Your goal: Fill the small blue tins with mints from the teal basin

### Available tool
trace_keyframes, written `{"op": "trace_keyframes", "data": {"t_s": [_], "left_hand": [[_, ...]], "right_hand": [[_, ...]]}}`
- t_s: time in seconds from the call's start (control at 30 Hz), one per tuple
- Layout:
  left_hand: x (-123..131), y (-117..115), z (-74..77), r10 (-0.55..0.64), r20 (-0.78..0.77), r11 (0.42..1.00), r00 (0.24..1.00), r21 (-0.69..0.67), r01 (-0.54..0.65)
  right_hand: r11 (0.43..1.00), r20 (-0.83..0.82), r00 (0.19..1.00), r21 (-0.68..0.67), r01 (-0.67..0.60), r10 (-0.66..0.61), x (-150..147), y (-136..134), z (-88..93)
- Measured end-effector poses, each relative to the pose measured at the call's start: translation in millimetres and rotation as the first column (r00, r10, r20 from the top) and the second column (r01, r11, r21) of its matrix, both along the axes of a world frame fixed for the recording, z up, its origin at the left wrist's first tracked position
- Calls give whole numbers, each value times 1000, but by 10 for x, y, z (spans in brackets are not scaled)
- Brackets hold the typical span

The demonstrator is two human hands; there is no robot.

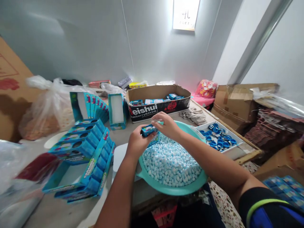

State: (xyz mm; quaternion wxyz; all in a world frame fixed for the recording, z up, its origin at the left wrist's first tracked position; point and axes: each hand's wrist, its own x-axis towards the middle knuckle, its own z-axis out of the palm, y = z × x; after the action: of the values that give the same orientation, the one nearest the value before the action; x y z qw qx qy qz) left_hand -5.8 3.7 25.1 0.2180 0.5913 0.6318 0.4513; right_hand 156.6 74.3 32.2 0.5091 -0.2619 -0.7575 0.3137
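Observation:
My left hand (136,141) is closed round a small blue candy box (148,129), held over a teal basin (171,189). My right hand (166,124) pinches the same box from its right end, fingers curled on top. The basin is heaped with small white and pale blue candies (169,164) and sits right in front of me. Both forearms reach in from the bottom of the view.
Stacked blue display cartons (87,152) lie to the left. A brown cardboard box (158,101) with several small blue boxes stands behind the basin. A white tray of blue caps (217,136) is at the right. A plastic bag (47,107) and more cardboard boxes (239,101) crowd the edges.

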Motion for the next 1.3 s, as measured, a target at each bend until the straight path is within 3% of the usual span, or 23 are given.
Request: {"op": "trace_keyframes", "data": {"t_s": [0.13,0.3,0.43,0.73,0.83,0.9,1.0,1.07,1.1,1.2,1.3], "left_hand": [[-2,8,8,38,10,999,999,4,-38],[-8,24,4,50,-28,998,998,-27,-51],[-14,30,0,26,-55,998,998,-50,-29],[-31,57,0,4,-56,1000,998,-20,-5],[-34,54,-2,14,-65,1000,998,-17,-15],[-37,45,3,0,-72,1000,997,-24,-2],[-39,33,27,-46,-83,999,995,-26,44],[-29,30,52,-46,-73,999,996,14,47],[-20,30,65,-33,-52,998,998,46,36],[-3,28,108,27,77,989,997,140,-38],[-85,4,148,88,211,969,973,210,-133]], "right_hand": [[996,204,975,-2,90,-87,20,42,-4],[985,282,944,16,174,-171,11,22,39],[987,360,920,18,162,-157,17,22,67],[988,323,934,33,150,-153,3,91,45],[984,253,960,-97,150,-122,0,105,47],[956,164,984,-272,107,-63,-3,119,44],[818,-49,996,-568,-90,76,-25,154,33],[702,-209,972,-677,-222,106,-48,188,22],[677,-254,963,-693,-248,92,-60,210,13],[709,-244,969,-676,-201,43,-84,280,-57],[753,-133,988,-642,-145,77,-96,319,-212]]}}
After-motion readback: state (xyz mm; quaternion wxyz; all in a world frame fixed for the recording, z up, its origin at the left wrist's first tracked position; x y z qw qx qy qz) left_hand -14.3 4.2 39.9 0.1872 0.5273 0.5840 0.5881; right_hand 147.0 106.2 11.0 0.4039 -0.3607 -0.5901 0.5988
